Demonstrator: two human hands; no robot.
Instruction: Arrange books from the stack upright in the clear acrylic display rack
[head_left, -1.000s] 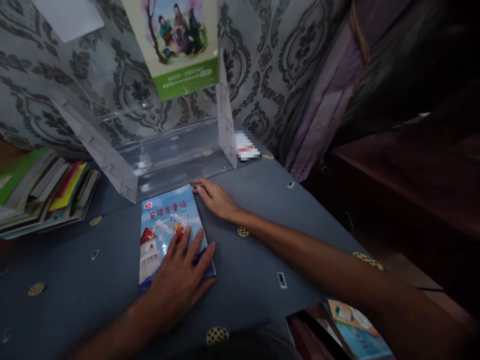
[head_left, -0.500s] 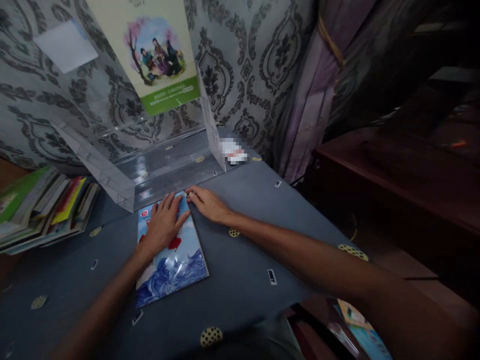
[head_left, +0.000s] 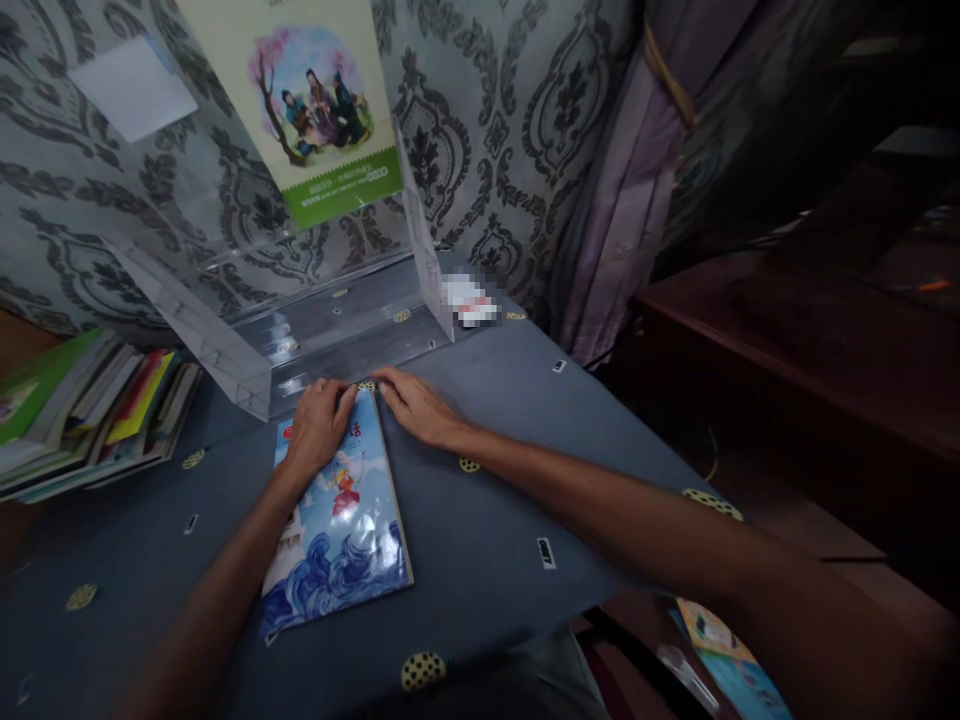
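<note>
A blue book (head_left: 375, 500) lies flat on the table, its glossy cover showing a small red figure above dark blue waves. My left hand (head_left: 322, 425) rests on its upper left part, thumb apart, fingers bent near the top edge; the fingertips are partly hidden. Beside the book's upper right corner is my right hand (head_left: 416, 405), resting on the tablecloth with thumb and forefinger a little apart and nothing visible between them. Just beyond both hands stands a clear plastic rack (head_left: 262, 385). A cream and green book (head_left: 345, 190) with a painted group of figures stands upright at its back.
A pile of books (head_left: 127, 420) leans at the left of the grey tablecloth (head_left: 480, 530). A white pixelated item (head_left: 471, 300) sits right of the rack. Behind is a patterned curtain (head_left: 480, 130). Dark red furniture (head_left: 720, 340) stands at the right.
The blue book has slid slightly toward me, away from the rack. My left hand has shifted from flat across the cover toward its upper left. The right hand has barely moved.
</note>
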